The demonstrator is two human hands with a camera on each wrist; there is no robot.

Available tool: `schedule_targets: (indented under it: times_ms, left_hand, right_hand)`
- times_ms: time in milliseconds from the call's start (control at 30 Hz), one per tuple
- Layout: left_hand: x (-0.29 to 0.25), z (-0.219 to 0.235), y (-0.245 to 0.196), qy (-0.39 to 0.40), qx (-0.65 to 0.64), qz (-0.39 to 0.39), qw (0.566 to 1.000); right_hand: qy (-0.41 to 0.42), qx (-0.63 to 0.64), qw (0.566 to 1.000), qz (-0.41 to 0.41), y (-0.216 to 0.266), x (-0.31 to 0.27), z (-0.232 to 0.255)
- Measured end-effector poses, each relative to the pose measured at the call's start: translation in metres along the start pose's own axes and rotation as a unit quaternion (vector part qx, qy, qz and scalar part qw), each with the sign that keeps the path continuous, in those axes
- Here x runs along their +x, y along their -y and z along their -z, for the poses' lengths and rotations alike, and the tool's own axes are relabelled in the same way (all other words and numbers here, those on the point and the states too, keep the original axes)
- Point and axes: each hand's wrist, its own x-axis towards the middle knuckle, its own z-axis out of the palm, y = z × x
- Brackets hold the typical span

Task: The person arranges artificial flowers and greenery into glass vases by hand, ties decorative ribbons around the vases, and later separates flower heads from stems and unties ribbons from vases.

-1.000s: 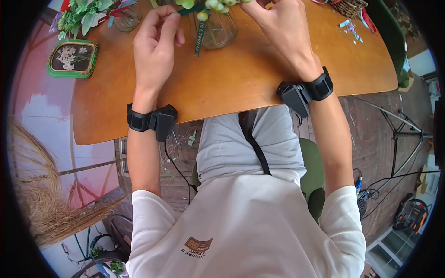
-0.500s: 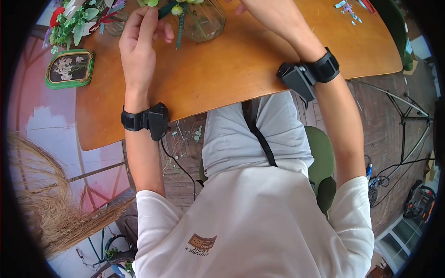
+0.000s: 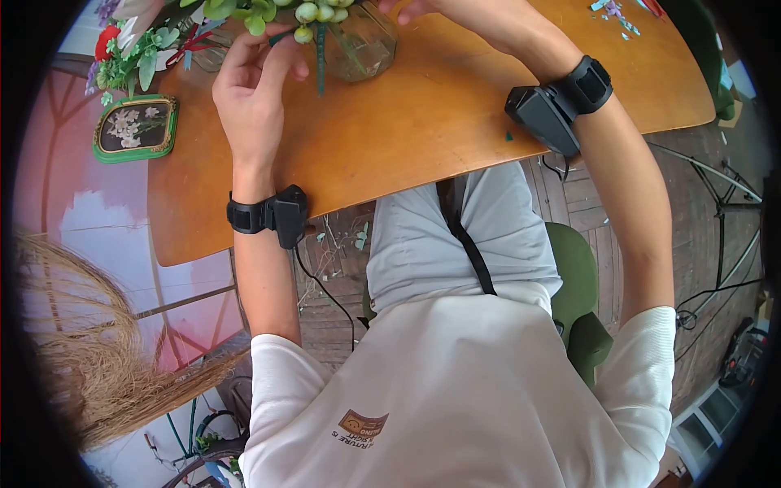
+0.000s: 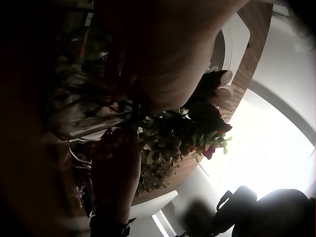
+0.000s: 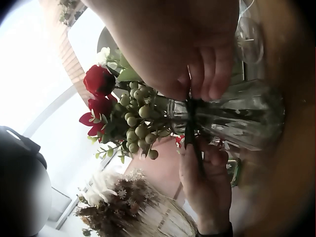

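A dark green ribbon (image 5: pixel 191 116) goes around the neck of a faceted glass vase (image 5: pixel 252 116) holding red flowers and green berries (image 5: pixel 140 131). My left hand (image 3: pixel 250 114) pinches one ribbon end between thumb and fingers, left of the vase (image 3: pixel 362 49). Another ribbon end (image 3: pixel 320 65) hangs in front of the glass. Partly cut off at the head view's top edge, my right hand (image 3: pixel 439 8) is across the vase; the right wrist view shows its fingertips gripping the ribbon at the neck. The left wrist view is dark, with both hands near the vase.
A green framed flower picture (image 3: pixel 135 128) lies at the table's left. Behind it stands another bouquet (image 3: pixel 134 61). Ribbon scraps (image 3: pixel 618 18) lie far right, and a small green piece (image 3: pixel 509 137) rests near the table's front edge. Dried grass (image 3: pixel 106 350) is at lower left.
My right hand has moved left and away from me across the vase, its forearm more slanted. My left hand still pinches the ribbon. The head view has shifted slightly.
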Motion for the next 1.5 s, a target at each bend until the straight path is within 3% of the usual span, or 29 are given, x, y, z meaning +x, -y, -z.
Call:
schedule_targets:
  times_ms: [133, 267, 333, 400, 433, 567, 633, 733, 800, 833, 867, 900, 933, 967, 1067, 1133, 1200, 1267, 1333, 1367, 1433, 1500]
  left_hand:
    - [0.004, -0.004, 0.006, -0.036, -0.088, 0.021, 0.995]
    - [0.005, -0.014, 0.006, -0.068, -0.061, 0.027, 0.996]
    - [0.005, -0.020, 0.002, -0.088, -0.083, 0.062, 0.991]
    - [0.006, -0.025, 0.004, -0.106, -0.147, 0.066, 0.981]
    - [0.005, -0.025, 0.007, -0.105, -0.161, 0.069, 0.979]
    - [0.008, -0.026, 0.012, -0.098, -0.206, 0.074, 0.971]
    - [0.010, -0.028, 0.013, -0.117, -0.229, 0.089, 0.962]
    - [0.018, -0.023, 0.033, -0.116, -0.232, 0.109, 0.960]
    - [0.023, -0.015, 0.057, -0.030, -0.155, 0.018, 0.987]
    - [0.030, -0.004, 0.050, 0.025, 0.181, -0.081, 0.980]
    - [0.030, -0.012, 0.050, 0.023, 0.182, -0.077, 0.980]
    - [0.028, -0.027, 0.054, -0.024, -0.019, -0.050, 0.998]
    - [0.028, -0.036, 0.057, -0.070, -0.219, -0.022, 0.973]
    - [0.029, -0.040, 0.065, -0.119, -0.178, -0.010, 0.977]
    - [0.030, -0.052, 0.051, -0.131, -0.188, 0.003, 0.973]
    - [0.022, -0.050, 0.048, -0.112, -0.154, -0.003, 0.982]
    - [0.020, -0.057, 0.035, -0.163, -0.099, 0.070, 0.979]
    - [0.022, -0.055, 0.044, -0.161, -0.100, 0.042, 0.981]
    - [0.023, -0.051, 0.056, -0.159, -0.102, 0.014, 0.982]
    - [0.023, -0.047, 0.061, -0.129, -0.118, -0.005, 0.985]
    - [0.022, -0.042, 0.066, -0.100, -0.135, -0.022, 0.985]
    - [0.022, -0.040, 0.064, -0.110, -0.161, 0.043, 0.980]
  right_hand:
    - [0.029, 0.017, 0.999, 0.008, 0.001, 0.009, 0.002]
    - [0.036, 0.014, 0.998, 0.046, -0.004, 0.014, 0.001]
    - [0.030, 0.021, 0.999, 0.035, -0.004, 0.009, 0.003]
    - [0.064, 0.076, 0.994, -0.033, -0.009, 0.010, 0.001]
    - [0.023, 0.030, 0.999, 0.038, -0.012, 0.011, -0.002]
    - [-0.009, 0.002, 1.000, 0.026, -0.017, 0.007, -0.004]
    - [-0.036, 0.110, 0.988, 0.098, -0.017, 0.002, -0.010]
    - [-0.093, 0.060, 0.983, 0.146, -0.027, 0.003, -0.014]
    - [-0.104, 0.020, 0.984, 0.144, -0.016, -0.002, -0.014]
    - [-0.122, -0.023, 0.982, 0.144, -0.012, -0.003, -0.014]
    - [-0.118, -0.021, 0.983, 0.142, -0.013, -0.003, -0.015]
    - [-0.114, -0.047, 0.980, 0.157, -0.014, -0.001, -0.015]
    - [-0.110, -0.072, 0.976, 0.172, -0.012, 0.000, -0.017]
    - [-0.109, -0.071, 0.977, 0.170, -0.010, -0.002, -0.019]
    - [-0.124, -0.063, 0.980, 0.140, 0.001, -0.009, -0.026]
    - [-0.126, -0.030, 0.989, 0.068, 0.007, -0.007, -0.029]
    - [-0.127, -0.044, 0.989, 0.060, 0.012, -0.008, -0.030]
    - [-0.130, -0.061, 0.988, 0.049, 0.008, -0.008, -0.029]
    - [-0.139, -0.060, 0.980, 0.128, 0.001, -0.009, -0.028]
    - [-0.138, -0.062, 0.980, 0.126, 0.000, -0.008, -0.027]
    - [-0.112, 0.021, 0.993, 0.041, -0.003, -0.006, -0.026]
    - [-0.112, -0.005, 0.993, 0.028, -0.007, -0.003, -0.023]
